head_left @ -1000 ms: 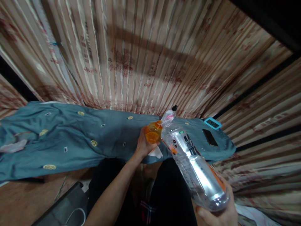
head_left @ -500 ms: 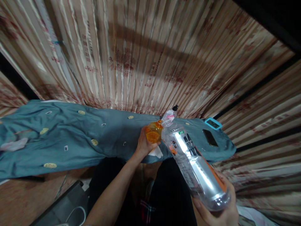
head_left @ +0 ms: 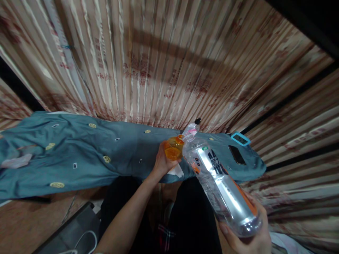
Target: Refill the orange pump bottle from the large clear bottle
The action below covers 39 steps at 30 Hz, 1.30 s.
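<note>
My left hand (head_left: 161, 163) is closed around a small transparent orange bottle (head_left: 173, 149) over the cloth-covered surface. My right hand (head_left: 247, 233) grips a large clear plastic bottle (head_left: 224, 187) with a silver and orange label by its base. That bottle tilts, its neck end down toward the mouth of the orange one; whether the two mouths touch I cannot tell. Just behind them stands a clear bottle with a black top (head_left: 191, 130) and a pink mark, partly hidden. Beneath my left hand lies a white piece of paper or tissue (head_left: 177, 171).
A blue-green patterned cloth (head_left: 127, 151) covers the long narrow surface. At its right end lie a dark phone (head_left: 237, 155) and a blue-framed digital device (head_left: 240, 139). Pleated curtains (head_left: 159, 70) hang behind and to the right. A grey case with a white cable (head_left: 71, 229) is at lower left.
The large bottle and my right hand have shifted very slightly to the right. Otherwise both hands keep their hold and the scene looks the same.
</note>
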Tool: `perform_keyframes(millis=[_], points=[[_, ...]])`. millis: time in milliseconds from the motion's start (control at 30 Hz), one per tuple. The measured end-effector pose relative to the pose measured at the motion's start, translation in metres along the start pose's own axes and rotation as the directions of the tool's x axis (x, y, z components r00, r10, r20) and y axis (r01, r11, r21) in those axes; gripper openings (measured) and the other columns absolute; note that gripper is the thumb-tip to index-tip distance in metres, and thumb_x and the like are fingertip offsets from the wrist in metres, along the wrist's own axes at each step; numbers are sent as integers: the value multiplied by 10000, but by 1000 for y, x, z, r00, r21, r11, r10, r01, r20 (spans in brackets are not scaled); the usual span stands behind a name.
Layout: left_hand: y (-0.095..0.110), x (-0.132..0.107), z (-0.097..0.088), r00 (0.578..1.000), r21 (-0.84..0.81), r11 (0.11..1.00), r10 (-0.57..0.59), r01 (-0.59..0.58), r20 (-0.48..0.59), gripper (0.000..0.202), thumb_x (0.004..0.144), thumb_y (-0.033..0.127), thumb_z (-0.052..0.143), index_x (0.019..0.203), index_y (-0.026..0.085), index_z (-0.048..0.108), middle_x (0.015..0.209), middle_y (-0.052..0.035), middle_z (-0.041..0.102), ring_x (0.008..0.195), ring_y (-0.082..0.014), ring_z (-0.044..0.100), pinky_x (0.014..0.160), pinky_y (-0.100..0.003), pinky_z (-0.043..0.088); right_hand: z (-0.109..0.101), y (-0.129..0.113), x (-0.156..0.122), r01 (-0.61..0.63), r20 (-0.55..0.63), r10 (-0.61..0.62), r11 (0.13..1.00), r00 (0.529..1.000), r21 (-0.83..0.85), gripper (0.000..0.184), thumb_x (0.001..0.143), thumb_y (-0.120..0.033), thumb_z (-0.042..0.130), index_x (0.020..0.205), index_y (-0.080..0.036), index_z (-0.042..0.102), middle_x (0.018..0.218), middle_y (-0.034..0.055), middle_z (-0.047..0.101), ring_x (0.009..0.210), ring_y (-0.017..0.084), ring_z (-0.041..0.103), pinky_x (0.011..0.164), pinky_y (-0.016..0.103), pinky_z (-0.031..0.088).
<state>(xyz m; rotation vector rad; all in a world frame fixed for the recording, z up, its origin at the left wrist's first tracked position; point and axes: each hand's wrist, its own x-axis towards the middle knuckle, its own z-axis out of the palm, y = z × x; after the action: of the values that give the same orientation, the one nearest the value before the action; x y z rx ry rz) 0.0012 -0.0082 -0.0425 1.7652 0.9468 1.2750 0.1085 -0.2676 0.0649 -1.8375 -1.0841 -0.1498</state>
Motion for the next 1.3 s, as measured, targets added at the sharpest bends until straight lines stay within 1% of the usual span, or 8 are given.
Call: perform_keyframes(millis=[267,467,633,833,933,1067,1167,1300], points=[[-2,-1,0,1000,-9,1000,22,-22,5,912,545,271,890,1318,199,412,1267,-121,598,1199,-341,617,1033,-531,517,-1,-4,1,3,0,-3,1000,1000,-29,818,753,-641,692,1355,-140,457,1247,134,512,1246,336,471,1035,417,389],[-2,-1,0,1000,-13,1000,16,-16,-9,921,540,264,888,1329,208,415,1293,-122,588,1208,-342,612,1039,-524,512,-2,-1,2,72,12,-72,996,997,-45,743,782,-610,688,1314,-155,436,1258,129,514,1143,259,523,989,345,391],[-2,-1,0,1000,-27,1000,-4,4,-3,917,536,265,892,1322,197,426,1282,-137,597,1216,-357,608,1030,-542,514,0,-3,1,61,-3,-61,998,998,6,733,764,-575,715,1304,-166,434,1256,127,508,1169,266,508,1027,363,368],[-3,-1,-1,1000,-47,999,-9,8,-10,971,539,364,914,1349,180,412,1251,-145,615,1190,-354,625,1011,-539,528,5,-8,-1,-50,-12,52,991,999,123,767,707,-532,763,1298,-177,429,1302,138,501,1143,253,522,1014,359,356],[-1,-1,-4,1000,-63,998,11,-11,6,977,549,406,911,1362,190,415,1288,-147,600,1211,-353,614,1023,-530,524,6,-11,-1,-61,-12,63,989,998,132,763,701,-530,761,1290,-170,436,1311,141,499,1121,239,529,984,340,375],[6,-1,-10,1000,-123,992,21,-18,24,1022,608,490,875,1436,201,350,1386,-165,557,1251,-356,596,1063,-533,493,5,-10,1,-51,-5,52,990,999,134,740,714,-532,754,1282,-188,427,1308,120,501,1129,224,527,975,315,379],[13,-1,-15,1000,-136,991,2,1,23,834,729,508,787,1407,214,400,1405,-152,562,1295,-344,570,1117,-539,439,2,-5,1,0,2,0,996,1000,89,755,722,-541,749,1310,-181,440,1310,120,506,1135,229,525,976,323,379],[20,1,-21,998,-145,988,-55,60,41,651,788,500,733,1316,221,475,1269,-112,654,1185,-305,643,1071,-505,482,0,-3,1,10,9,-11,999,1000,52,793,728,-565,738,1348,-166,446,1307,118,513,1144,231,524,969,317,387]])
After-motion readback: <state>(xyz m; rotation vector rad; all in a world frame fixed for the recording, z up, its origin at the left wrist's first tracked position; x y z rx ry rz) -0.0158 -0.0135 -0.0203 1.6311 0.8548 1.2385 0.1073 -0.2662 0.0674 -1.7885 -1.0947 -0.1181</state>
